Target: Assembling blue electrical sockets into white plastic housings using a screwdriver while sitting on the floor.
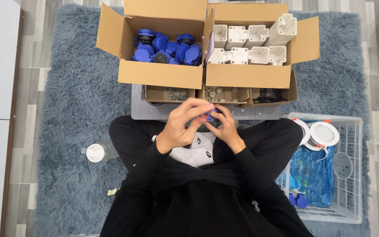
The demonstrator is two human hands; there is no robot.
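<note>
Shaggy grey-blue rug (71,96) over pale plank flooring, seated cross-legged, black sleeves, white socks showing under the wrists.

Both hands up at chest height, pressed close together. Left hand (184,123) curled over the top, fingers bent and closed; right hand (226,128) cupping from below and beside. Between them, only a sliver of a small blue part (210,116) showing, pinched in both grips, held above the lap and just short of the low grey surface (145,109). Most of the part hidden by fingers, so its exact shape not clear.

Moving outward: three shallow cardboard trays along the surface edge, the left tray (154,94) holding what look like small screws, the middle one small pale bits, the right one dark pieces. Behind, a carton of blue parts (165,48) and a carton of white housings (251,44), flaps open. Off to the right, a white wire basket (352,175) with round white lamp fittings and a blue bag; off to the left, a clear bottle (99,151) lying on the rug.

Risks, judging from this: small part held over the lap and deep pile, so a slip of either grip likely drops it into the fibres, hard to find again. Fingers covering the work, so a misaligned or cross-seated piece could go unnoticed. Trays right at the surface edge, easily knocked by a forearm, scattering tiny hardware into the rug. Bottle within knee range, liable to roll.
</note>
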